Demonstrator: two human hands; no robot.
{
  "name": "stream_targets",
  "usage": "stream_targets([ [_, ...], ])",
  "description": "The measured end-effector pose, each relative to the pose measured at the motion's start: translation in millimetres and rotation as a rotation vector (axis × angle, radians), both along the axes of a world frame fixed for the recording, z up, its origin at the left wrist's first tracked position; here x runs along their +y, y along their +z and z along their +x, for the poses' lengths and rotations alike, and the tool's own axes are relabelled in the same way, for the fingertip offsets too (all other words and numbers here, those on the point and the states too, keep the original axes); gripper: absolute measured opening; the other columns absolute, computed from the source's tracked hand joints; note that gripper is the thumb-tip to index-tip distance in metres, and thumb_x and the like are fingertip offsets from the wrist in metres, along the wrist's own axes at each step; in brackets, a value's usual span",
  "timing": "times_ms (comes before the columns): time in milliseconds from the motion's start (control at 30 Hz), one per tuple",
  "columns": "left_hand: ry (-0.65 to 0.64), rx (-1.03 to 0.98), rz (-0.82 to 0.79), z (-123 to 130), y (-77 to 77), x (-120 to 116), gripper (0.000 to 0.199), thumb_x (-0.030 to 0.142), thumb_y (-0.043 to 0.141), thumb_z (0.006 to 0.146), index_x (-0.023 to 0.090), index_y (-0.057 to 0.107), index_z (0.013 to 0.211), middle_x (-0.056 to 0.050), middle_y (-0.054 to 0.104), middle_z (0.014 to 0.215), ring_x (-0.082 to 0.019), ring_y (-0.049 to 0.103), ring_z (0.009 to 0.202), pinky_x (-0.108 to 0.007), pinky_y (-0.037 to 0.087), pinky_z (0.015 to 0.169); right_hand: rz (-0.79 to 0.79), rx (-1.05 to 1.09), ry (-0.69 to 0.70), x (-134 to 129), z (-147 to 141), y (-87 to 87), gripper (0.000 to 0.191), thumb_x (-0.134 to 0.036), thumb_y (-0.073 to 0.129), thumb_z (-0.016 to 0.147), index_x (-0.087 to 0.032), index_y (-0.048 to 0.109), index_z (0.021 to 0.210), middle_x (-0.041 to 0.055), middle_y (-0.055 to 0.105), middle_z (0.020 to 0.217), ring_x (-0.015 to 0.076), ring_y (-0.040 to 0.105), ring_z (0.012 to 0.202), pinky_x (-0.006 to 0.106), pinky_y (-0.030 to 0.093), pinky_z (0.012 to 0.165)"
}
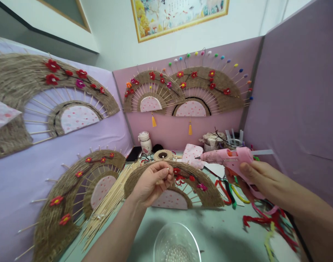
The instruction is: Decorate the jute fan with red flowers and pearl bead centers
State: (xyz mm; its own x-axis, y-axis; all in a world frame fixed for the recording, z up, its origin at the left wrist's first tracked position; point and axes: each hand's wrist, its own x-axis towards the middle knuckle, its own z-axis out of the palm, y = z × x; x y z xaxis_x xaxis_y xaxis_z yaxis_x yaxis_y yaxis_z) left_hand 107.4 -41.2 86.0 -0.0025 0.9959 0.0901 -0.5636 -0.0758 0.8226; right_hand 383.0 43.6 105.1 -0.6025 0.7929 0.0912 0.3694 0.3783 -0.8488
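My left hand (pixel 155 180) is closed in a pinch around a tiny pale bead (pixel 167 169), which barely shows at the fingertips. It is raised in front of a twine-wrapped fan (pixel 210 189) decorated with red and purple flowers; whether they touch I cannot tell. On the right, my right hand (pixel 250 178) grips a pink glue gun (pixel 223 155) by its handle. The nozzle points left, and a clear glue stick (pixel 261 152) sticks out of the back. Below my hands stands a clear bowl (pixel 158 244) with many pearl beads (pixel 177 254) in it.
Thin bamboo sticks (pixel 106 207) lie in a bundle at left, beside another fan (pixel 46 203). A twine roll (pixel 163 155), a white jar (pixel 145 142) and a phone (pixel 134 154) are behind. Coloured pipe cleaners (pixel 275 225) lie at right. More fans (pixel 218 91) hang on the boards.
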Motion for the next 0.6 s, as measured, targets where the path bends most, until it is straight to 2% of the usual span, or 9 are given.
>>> stream_targets([
  [167, 0.03, 0.059, 0.059, 0, 1.2, 0, 0.02, 0.022, 0.081, 0.068, 0.013, 0.064, 0.07, 0.0, 0.06, 0.069, -0.005, 0.053, 0.06, -0.014, 0.043, 0.057, -0.006, 0.045, -0.026, 0, -8, 4.6, 0.07, -0.084, 0.03, 0.08, -0.017, 0.051, 0.073, 0.003, 0.053, 0.045, 0.0127, 0.039, 0.042, 0.026, 0.027, 0.043],
  [433, 0.09, 0.174, 0.135, 6, 5.3, -10, 0.018, 0.025, 0.079, 0.07, 0.014, 0.066, 0.068, 0.0, 0.061, 0.067, -0.006, 0.054, 0.061, -0.016, 0.043, 0.059, -0.111, 0.092, -0.046, 5, 4, -15.0, 0.069, -0.084, 0.03, 0.079, -0.019, 0.052, 0.075, 0.0018, 0.052, 0.044, 0.0135, 0.038, 0.041, 0.027, 0.026, 0.044],
  [600, 0.083, 0.257, 0.15, 13, 2.1, -13, 0.013, 0.024, 0.077, 0.072, 0.016, 0.068, 0.069, 0.0, 0.063, 0.067, -0.007, 0.055, 0.062, -0.016, 0.044, 0.06, -0.141, 0.063, -0.011, 11, 16, -18.5, 0.07, -0.084, 0.027, 0.08, -0.019, 0.051, 0.075, 0.0012, 0.053, 0.044, 0.012, 0.039, 0.041, 0.026, 0.026, 0.044],
])
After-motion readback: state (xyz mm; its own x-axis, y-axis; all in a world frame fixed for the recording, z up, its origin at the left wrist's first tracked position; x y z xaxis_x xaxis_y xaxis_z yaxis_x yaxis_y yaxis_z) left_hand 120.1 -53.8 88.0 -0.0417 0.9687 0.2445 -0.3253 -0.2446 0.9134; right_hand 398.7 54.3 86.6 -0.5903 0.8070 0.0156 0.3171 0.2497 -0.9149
